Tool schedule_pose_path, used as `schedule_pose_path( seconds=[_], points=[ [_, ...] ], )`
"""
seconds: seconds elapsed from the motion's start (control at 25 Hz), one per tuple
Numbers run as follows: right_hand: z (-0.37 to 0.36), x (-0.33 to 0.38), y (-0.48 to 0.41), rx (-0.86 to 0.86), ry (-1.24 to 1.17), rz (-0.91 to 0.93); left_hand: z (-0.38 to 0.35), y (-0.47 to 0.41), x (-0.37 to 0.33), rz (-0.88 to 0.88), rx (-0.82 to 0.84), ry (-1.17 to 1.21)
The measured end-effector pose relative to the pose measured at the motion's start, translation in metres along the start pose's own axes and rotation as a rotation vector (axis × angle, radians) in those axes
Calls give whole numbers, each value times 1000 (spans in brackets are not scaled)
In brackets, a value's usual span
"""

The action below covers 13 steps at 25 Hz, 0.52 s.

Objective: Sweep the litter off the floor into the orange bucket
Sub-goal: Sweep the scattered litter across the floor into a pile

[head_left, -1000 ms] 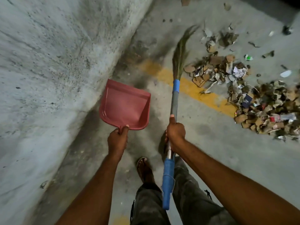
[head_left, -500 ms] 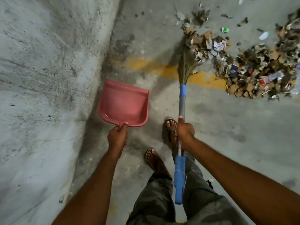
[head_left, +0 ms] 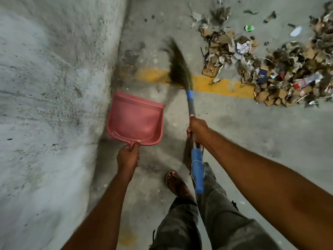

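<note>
Head view. Left hand grips the short handle of a pinkish-red moulded plastic dustpan, fingers curled round it, thumb on top. The pan seems held off the floor, mouth pointing away from the person, close to the rough, pitted grey concrete wall.

Right hand wraps tight round the grey shaft of a long grass-bristle broom, between two blue-wrapped sections. The bristle head is blurred, over the worn yellow painted line, left of the litter and not touching it.

A pile of torn brown cardboard, paper scraps and wrappers lies upper right on the smooth stained concrete floor, well apart from the dustpan, with stray bits beyond. Orange bucket not in view. Sandalled foot and camouflage trousers below.

Handling, judged: the litter looks light, dry and loose. Flat cardboard should slide, but paper may scatter under a hard stroke. The bristles are soft and flexible, so short firm strokes suit. The dustpan is stiff and light, and its lip must sit flat on the floor.
</note>
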State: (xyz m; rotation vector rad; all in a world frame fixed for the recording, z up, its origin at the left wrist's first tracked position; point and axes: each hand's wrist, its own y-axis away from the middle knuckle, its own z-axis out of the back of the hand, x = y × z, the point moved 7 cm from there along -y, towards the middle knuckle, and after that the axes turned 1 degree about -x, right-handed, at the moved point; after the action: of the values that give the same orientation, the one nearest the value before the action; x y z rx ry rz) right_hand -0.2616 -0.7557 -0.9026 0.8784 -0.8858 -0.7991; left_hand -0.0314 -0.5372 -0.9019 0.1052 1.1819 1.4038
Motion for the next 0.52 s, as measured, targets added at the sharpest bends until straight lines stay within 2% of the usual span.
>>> schedule_pose_path(
  seconds=[0.08,0.16,0.32,0.44,0.52],
  points=[
    [8,12,2,-63,-58,22,-14,-5,-12,22,6,15],
    [5,24,12,-38,-98,68,-21,-10,-25,50,4,22],
    [-23,71,21,216,95,102,-16,-26,-69,81,-1,36],
    [-56,131,6,443,49,-21,0,-48,-113,60,-49,49],
    [-75,157,-8,427,-102,-143,5,-63,-138,34,-78,54]
  ],
)
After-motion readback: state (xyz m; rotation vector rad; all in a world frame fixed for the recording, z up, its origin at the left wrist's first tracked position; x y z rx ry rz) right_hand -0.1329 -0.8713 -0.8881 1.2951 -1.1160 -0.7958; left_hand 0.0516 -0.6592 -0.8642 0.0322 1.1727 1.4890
